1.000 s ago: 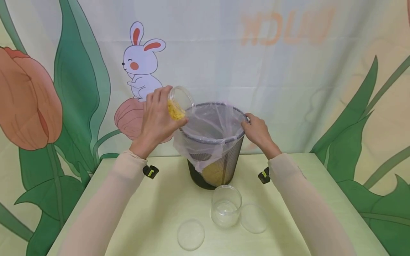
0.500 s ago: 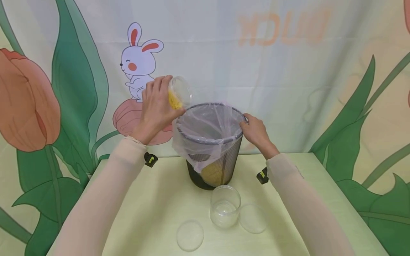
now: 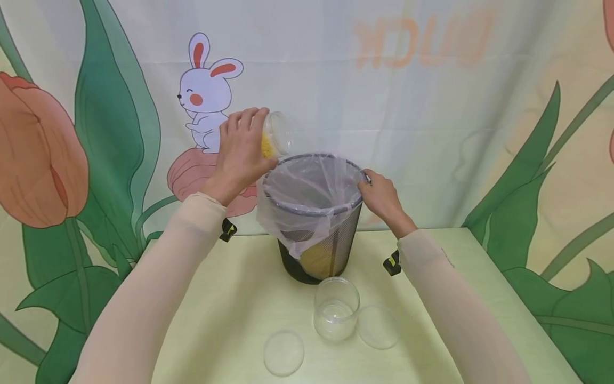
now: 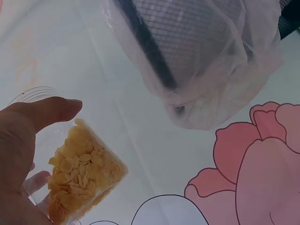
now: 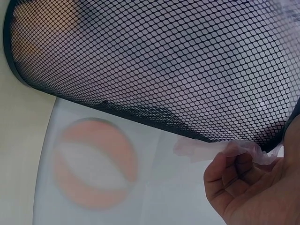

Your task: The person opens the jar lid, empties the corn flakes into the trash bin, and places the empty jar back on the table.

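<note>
My left hand (image 3: 242, 150) grips a clear plastic jar (image 3: 280, 130), tilted on its side with its mouth toward the bin, above the bin's left rim. Yellow flakes (image 4: 84, 173) lie along the jar's lower side in the left wrist view. A black mesh wastebasket (image 3: 342, 240) stands at the table's back, lined with a translucent pinkish plastic bag (image 3: 307, 226) folded over the rim. My right hand (image 3: 382, 197) holds the bin's right rim, and the right wrist view shows its fingers (image 5: 215, 178) curled at the rim and bag edge. Something tan shows through the mesh low in the bin.
A second clear jar (image 3: 337, 309), without a lid, stands in front of the bin. Two clear round lids lie on the pale table (image 3: 216, 320): one lid (image 3: 284, 352) front left, another lid (image 3: 379, 327) right beside that jar. A printed curtain (image 3: 431, 133) hangs right behind the bin.
My left hand has lifted the jar and then shifted it slightly right, closer over the bin. The yellow flakes visible in it look fewer. My right hand keeps its hold on the rim.
</note>
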`<control>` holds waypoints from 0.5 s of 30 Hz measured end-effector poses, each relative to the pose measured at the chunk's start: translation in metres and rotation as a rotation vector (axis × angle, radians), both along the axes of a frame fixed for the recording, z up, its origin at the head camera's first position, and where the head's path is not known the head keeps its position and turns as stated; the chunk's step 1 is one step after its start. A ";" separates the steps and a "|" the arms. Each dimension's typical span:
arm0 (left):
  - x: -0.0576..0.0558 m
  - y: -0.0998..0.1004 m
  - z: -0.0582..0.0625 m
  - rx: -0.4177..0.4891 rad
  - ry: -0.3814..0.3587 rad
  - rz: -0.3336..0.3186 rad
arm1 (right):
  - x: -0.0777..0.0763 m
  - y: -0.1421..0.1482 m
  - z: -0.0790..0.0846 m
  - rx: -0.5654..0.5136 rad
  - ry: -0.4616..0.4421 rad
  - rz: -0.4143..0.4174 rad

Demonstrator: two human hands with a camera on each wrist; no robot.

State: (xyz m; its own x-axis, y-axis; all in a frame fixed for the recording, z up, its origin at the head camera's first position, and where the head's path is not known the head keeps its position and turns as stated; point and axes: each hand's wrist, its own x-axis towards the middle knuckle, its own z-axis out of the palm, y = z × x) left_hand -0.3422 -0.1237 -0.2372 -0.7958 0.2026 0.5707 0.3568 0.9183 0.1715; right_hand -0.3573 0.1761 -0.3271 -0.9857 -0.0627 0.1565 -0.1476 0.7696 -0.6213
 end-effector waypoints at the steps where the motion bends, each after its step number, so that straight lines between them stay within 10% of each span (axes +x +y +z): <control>1: -0.001 0.001 0.000 -0.012 0.001 0.001 | 0.000 0.000 0.000 -0.002 0.000 0.001; 15: -0.008 0.010 -0.001 -0.173 0.047 -0.027 | -0.002 0.000 -0.003 0.001 0.005 -0.010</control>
State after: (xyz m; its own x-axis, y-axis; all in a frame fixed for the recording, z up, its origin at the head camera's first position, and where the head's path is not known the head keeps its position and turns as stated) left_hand -0.3499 -0.1137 -0.2382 -0.7620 0.3224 0.5617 0.3860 0.9225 -0.0058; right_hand -0.3593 0.1763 -0.3302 -0.9854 -0.0530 0.1618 -0.1433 0.7716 -0.6198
